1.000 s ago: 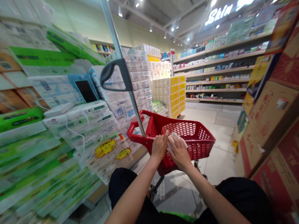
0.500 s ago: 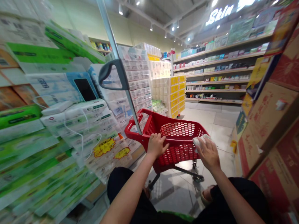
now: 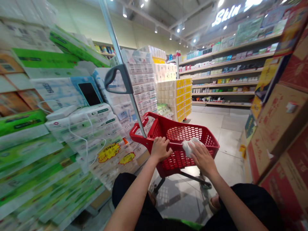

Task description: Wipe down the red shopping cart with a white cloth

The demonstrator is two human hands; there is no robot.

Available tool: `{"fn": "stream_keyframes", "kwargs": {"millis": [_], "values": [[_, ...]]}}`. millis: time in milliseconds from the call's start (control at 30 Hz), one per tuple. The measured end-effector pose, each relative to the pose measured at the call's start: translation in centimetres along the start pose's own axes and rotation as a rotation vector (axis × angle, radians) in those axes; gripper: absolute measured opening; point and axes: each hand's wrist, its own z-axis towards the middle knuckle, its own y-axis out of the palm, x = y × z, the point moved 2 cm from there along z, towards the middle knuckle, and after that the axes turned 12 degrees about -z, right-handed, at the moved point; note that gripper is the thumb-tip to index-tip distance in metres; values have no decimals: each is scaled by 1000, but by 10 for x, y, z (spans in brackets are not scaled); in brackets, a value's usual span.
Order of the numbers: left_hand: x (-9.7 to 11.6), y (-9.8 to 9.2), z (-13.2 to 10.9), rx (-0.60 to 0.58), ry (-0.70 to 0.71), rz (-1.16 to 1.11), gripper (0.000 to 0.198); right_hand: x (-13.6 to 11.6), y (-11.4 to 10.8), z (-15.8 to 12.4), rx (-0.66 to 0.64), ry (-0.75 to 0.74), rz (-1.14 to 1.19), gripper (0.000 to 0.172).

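Note:
A red plastic shopping basket on wheels (image 3: 207, 136) stands on the floor in front of me, its long metal pull handle (image 3: 125, 83) rising up and to the left. My left hand (image 3: 160, 148) grips the near rim of the basket with fingers curled over it. My right hand (image 3: 202, 157) presses a crumpled white cloth (image 3: 190, 146) flat against the near rim, fingers spread over it.
Stacked tissue packs fill the shelf on the left, with a phone (image 3: 90, 94) and a white power bank with cable (image 3: 61, 112) lying on them. Cardboard boxes (image 3: 276, 122) line the right. More shelves and a yellow-white stack (image 3: 178, 96) stand behind on the tiled floor.
My right hand slid the white cloth along the near rim, from beside my left hand out to the right corner, and is now back toward the middle. The left hand kept its grip.

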Motion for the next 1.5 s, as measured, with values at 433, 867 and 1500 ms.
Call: {"fn": "stream_keyframes", "kwargs": {"millis": [433,867,1500], "values": [[-40,4,7,46,-91,16,34,45,-14,-27,68,217,-53,33],[30,48,-9,-2,3,-300,26,-13,-24,-25,46,81,-128,31],[17,55,-28,3,-100,-451,21,60,20,-39,5,-48,144,39]]}}
